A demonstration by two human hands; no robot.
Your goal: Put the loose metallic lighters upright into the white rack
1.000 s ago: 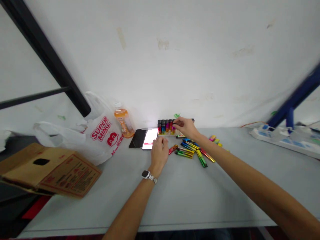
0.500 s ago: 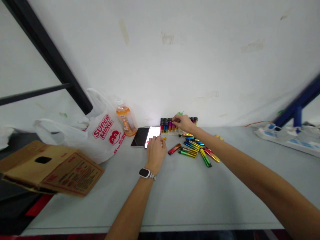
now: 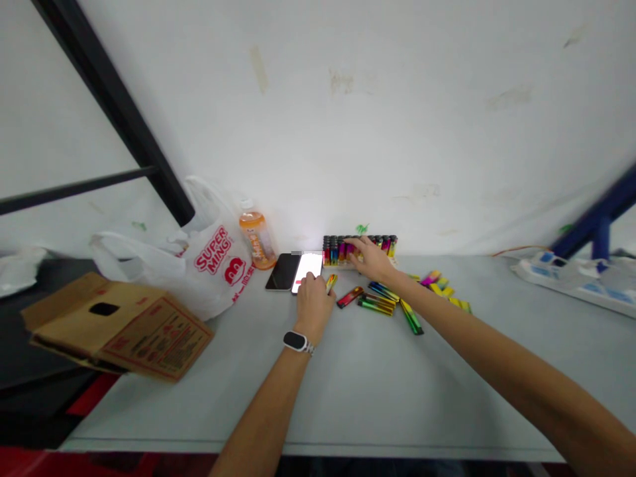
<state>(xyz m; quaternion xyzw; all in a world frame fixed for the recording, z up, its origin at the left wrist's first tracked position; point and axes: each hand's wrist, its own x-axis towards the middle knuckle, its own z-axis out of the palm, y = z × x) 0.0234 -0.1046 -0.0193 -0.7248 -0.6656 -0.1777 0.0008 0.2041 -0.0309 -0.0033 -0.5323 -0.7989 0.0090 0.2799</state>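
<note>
My left hand (image 3: 315,306), wearing a watch on its wrist, is closed around a yellow-and-red lighter (image 3: 331,283) that pokes up from its fingers. It is just in front of a lit phone (image 3: 308,265). My right hand (image 3: 372,258) is open, fingers apart, against a row of upright shiny lighters (image 3: 335,252) in a tray by the wall; its fingers cover the middle of the row. Loose lighters lie on the table between and around my arms: a red one (image 3: 350,297), a green one (image 3: 411,318) and several others in yellow, blue and purple.
A dark phone (image 3: 283,272) lies beside the lit one. Left of these stand an orange drink bottle (image 3: 258,240), a white plastic bag (image 3: 199,285) and an open cardboard box (image 3: 154,338). A white power strip (image 3: 576,281) lies at the right, near a blue post (image 3: 603,232).
My right hand's fingers have gone from a pinch at the row to spread apart. The lighter in my left hand now shows more upright. The whole view has shifted slightly.
</note>
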